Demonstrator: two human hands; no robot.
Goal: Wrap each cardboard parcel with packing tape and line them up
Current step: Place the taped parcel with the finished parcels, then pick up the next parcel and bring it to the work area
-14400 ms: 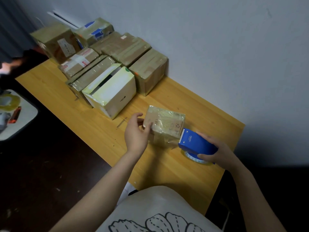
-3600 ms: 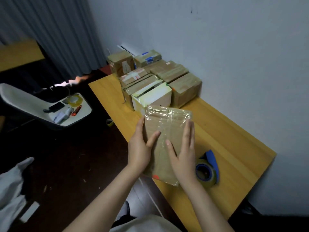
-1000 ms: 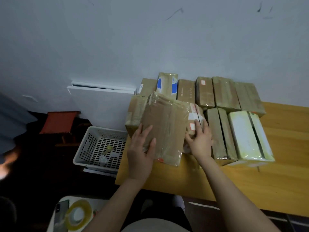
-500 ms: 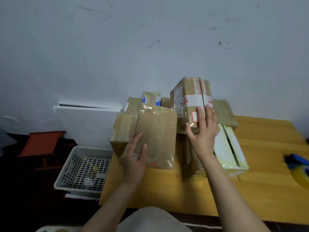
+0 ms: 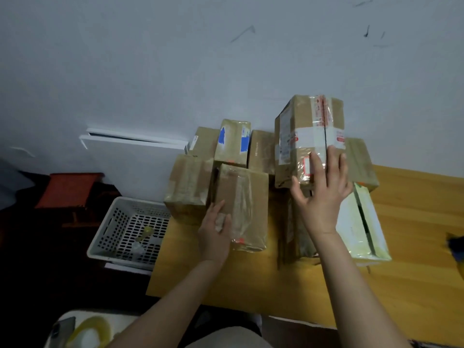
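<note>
A flat cardboard parcel point(image 5: 247, 204) wrapped in clear tape lies near the left end of the wooden table point(image 5: 251, 287), between a brown box point(image 5: 187, 184) and the other parcels. My left hand point(image 5: 216, 231) grips its near left edge. My right hand point(image 5: 322, 194) presses on a taller box with red-and-white labels point(image 5: 307, 136), holding it tipped up above the row. Behind stand a box with blue tape point(image 5: 233, 141) and several more brown parcels along the wall. A white-green box point(image 5: 360, 222) lies to the right.
A white perforated basket point(image 5: 130, 229) sits on the floor left of the table. The blue tape dispenser point(image 5: 455, 244) shows at the right edge. A yellow tape roll point(image 5: 88, 332) lies on a white surface at lower left. A white panel point(image 5: 135, 156) leans on the wall.
My left hand has set the wrapped parcel down flat beside the brown box. My right hand has lifted the labelled box higher and further right.
</note>
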